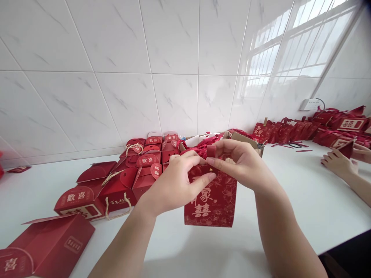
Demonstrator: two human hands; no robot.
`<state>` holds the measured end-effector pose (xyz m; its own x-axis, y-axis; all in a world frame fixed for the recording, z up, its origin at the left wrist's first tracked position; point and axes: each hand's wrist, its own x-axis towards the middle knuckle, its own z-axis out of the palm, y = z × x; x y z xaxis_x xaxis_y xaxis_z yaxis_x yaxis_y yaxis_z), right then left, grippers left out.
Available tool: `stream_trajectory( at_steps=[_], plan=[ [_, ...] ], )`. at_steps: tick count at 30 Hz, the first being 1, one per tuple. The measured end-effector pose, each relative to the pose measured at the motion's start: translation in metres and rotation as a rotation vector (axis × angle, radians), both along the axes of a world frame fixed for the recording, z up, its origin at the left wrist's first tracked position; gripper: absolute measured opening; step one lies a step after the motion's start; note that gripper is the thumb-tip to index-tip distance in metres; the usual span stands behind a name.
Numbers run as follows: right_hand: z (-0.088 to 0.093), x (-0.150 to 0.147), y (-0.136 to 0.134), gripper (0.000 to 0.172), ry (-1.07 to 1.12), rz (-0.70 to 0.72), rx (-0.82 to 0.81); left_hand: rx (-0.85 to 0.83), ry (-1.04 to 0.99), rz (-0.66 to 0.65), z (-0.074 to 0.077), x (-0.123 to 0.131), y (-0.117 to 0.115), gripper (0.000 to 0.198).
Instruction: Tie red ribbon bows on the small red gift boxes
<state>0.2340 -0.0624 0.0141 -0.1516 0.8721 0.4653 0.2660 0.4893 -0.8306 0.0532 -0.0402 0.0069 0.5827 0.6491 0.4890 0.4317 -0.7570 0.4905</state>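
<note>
Fingertips of left hand [171, 185] and right hand [242, 164] pinch red bag [214, 204] by top edge on open table [304, 204].

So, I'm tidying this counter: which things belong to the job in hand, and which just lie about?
In hand: red gift bag, pinched at its top by left hand and right hand.
Lying about: rope-handled boxes, tipped box, cardboard box, far red boxes beside another person's hand.

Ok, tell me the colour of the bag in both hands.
Red bag, pale lettering; head view.
</note>
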Motion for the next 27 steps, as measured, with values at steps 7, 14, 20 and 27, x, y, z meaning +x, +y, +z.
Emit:
stream_trajectory(
  at_steps=[7, 14, 20, 27],
  plan=[
    [-0.0004, 0.0004, -0.0004, 0.023, 0.058, 0.022, -0.028, -0.043, -0.143, -0.032, -0.0025, 0.0057, 0.002, 0.015],
    [0.0003, -0.0007, -0.002, 0.017, 0.05, 0.007, -0.008, -0.261, -0.204, 0.048, 0.0025, 0.0045, -0.0013, 0.016],
    [0.0009, -0.0016, -0.0029, 0.016, 0.053, -0.01, 0.005, -0.373, -0.223, 0.048, 0.0052, 0.007, 0.0001, 0.016],
    [0.0006, -0.001, -0.0028, 0.013, 0.07, -0.01, 0.005, -0.315, -0.257, 0.004, 0.0008, 0.0099, 0.002, 0.012]
  ],
)
